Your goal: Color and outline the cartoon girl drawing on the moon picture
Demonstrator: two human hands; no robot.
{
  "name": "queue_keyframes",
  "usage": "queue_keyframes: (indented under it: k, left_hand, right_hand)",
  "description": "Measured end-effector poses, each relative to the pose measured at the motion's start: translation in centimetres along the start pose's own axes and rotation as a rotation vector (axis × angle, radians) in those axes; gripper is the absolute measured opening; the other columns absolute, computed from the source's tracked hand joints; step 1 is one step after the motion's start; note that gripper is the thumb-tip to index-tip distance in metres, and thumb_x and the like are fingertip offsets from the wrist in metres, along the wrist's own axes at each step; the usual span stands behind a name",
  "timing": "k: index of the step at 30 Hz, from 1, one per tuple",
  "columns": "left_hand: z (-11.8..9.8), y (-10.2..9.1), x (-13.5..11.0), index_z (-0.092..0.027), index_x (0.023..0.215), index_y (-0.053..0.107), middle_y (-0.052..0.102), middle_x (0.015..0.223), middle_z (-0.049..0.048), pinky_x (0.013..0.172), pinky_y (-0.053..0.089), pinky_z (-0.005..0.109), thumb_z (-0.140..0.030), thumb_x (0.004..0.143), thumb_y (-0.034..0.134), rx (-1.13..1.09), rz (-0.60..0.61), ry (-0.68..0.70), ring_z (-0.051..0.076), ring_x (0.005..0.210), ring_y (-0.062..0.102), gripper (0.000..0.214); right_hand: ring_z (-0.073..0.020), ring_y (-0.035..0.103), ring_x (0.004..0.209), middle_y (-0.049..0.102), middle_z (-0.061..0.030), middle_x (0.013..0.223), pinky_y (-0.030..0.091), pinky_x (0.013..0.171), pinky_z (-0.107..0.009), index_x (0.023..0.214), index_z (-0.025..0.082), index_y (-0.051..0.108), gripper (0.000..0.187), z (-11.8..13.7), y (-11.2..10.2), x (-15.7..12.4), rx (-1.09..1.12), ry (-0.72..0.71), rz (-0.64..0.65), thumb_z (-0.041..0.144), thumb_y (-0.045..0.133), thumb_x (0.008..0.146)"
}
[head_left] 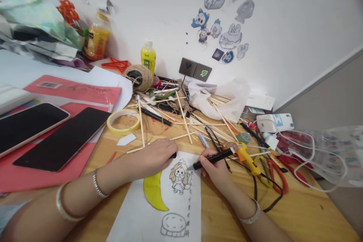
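My right hand grips a black marker. Its pale tip points left, close to the right side of a long-haired figure drawn on the white paper; whether it touches cannot be made out. My left hand lies across the top of the sheet, fingers closed around a small black piece that looks like the marker cap. The sheet also carries a yellow crescent moon, an uncoloured round cake and a column of handwritten characters.
Two phones lie on red folders at left, near a tape roll. Wooden sticks, twine and a plastic bag crowd the back. At right are a yellow glue gun, pliers and white cables.
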State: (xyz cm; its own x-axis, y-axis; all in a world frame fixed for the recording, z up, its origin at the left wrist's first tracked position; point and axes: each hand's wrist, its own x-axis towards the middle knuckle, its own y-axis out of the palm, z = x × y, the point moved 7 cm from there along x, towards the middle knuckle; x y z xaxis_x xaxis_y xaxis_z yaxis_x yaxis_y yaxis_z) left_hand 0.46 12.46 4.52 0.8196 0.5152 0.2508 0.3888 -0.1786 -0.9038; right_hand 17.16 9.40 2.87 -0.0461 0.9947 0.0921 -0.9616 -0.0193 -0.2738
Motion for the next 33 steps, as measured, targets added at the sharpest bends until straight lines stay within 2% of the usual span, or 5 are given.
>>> queue_keyframes:
  k: [24, 33]
  left_hand:
    - [-0.27, -0.28, -0.03, -0.019, 0.084, 0.048, 0.055, 0.086, 0.0039, 0.071, 0.042, 0.031, -0.014, 0.087, 0.051, 0.004, -0.006, 0.012, 0.019, 0.078, 0.052, 0.006]
    - [0.02, 0.01, -0.23, -0.020, 0.086, 0.048, 0.055, 0.086, 0.0029, 0.072, 0.041, 0.031, -0.015, 0.088, 0.048, -0.013, -0.044, 0.030, 0.018, 0.078, 0.051, 0.005]
  right_hand:
    - [-0.0108, 0.043, 0.041, 0.049, 0.0039, 0.047, 0.031, 0.041, -0.023, 0.059, 0.021, 0.050, 0.035, -0.10, -0.27, -0.08, -0.027, 0.001, -0.024, 0.046, 0.057, 0.082]
    - [-0.0106, 0.041, 0.041, 0.048, 0.0041, 0.046, 0.031, 0.040, -0.022, 0.059, 0.021, 0.050, 0.039, -0.23, -0.25, -0.09, -0.011, 0.016, -0.037, 0.052, 0.057, 0.082]
